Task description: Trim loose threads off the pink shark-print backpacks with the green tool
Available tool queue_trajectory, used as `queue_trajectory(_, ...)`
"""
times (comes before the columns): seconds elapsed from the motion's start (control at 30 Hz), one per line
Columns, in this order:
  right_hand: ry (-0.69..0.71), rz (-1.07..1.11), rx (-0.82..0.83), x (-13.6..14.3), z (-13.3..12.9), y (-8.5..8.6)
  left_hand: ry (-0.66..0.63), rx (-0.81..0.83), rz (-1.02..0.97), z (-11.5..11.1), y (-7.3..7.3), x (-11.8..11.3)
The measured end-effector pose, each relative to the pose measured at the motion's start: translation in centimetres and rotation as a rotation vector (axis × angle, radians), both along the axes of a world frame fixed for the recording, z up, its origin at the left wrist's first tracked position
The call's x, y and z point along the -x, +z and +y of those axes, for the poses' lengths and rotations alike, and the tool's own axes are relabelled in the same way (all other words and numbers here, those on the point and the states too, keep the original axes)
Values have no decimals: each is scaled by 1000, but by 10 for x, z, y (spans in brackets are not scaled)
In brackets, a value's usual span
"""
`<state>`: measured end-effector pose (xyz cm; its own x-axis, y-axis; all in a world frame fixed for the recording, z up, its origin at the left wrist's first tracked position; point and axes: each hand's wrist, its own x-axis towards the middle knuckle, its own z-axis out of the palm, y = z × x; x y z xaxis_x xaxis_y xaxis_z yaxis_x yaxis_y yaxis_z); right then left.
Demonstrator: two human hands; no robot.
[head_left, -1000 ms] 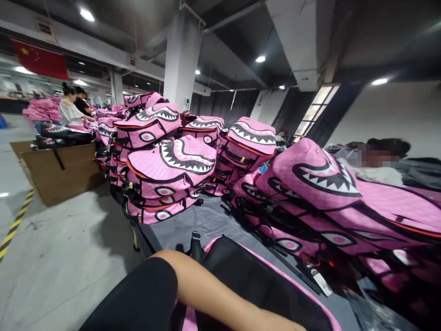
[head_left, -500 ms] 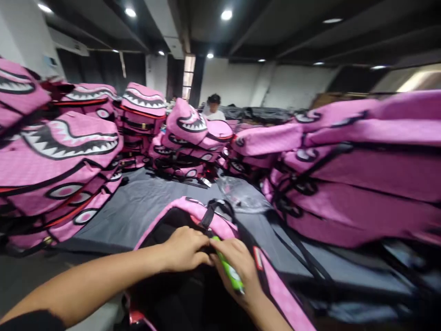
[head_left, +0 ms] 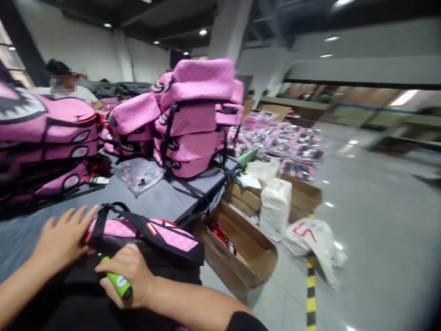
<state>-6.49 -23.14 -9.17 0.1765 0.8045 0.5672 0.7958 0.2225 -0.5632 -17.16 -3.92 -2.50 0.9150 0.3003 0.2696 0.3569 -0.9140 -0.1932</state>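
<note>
A pink and black backpack [head_left: 181,236] rests in front of me, its black side facing me and its carry loop at the top. My left hand [head_left: 64,236] lies with fingers stretched out against its upper left edge. Closed around a bright green handled tool [head_left: 119,281] with a white label and a black end is my right hand [head_left: 136,271]. The tool is held over the dark side of the backpack, just below the strap. Its working tip is hard to make out, so I cannot tell its exact kind.
Pink backpacks [head_left: 193,119] are stacked on the grey-covered table [head_left: 161,195], where a clear plastic bag [head_left: 138,174] also lies. Right of the table are an open cardboard box [head_left: 255,257] and white sacks [head_left: 275,209] on the floor. Another person [head_left: 82,94] is behind the stacks.
The view has swung right, bringing boxes and floor into sight. My left hand has left its closed grip beside the right and spread out on the backpack. The green tool stays in my right hand.
</note>
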Motion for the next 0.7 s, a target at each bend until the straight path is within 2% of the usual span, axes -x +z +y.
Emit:
queue_trajectory(0.1,88,7,41,-5,-17,8,38,-61,168,-11,3,-12)
queue_trajectory(0.2,202,167,1,-25,-22,13,46,-75,222,-32,13,-11)
queue_trajectory(0.3,220,447,19,-38,-15,3,54,-76,297,-53,18,-12)
queue_trajectory(0.37,174,636,52,-40,-11,-6,105,-93,380,-58,15,-16)
queue_trajectory(0.43,147,725,94,-42,-10,-11,145,-103,431,-57,10,-19)
queue_trajectory(0.53,200,636,181,-50,-6,-6,161,-112,401,-54,4,-19)
queue_trajectory(0.7,329,265,273,-69,12,14,136,-94,301,-50,1,-17)
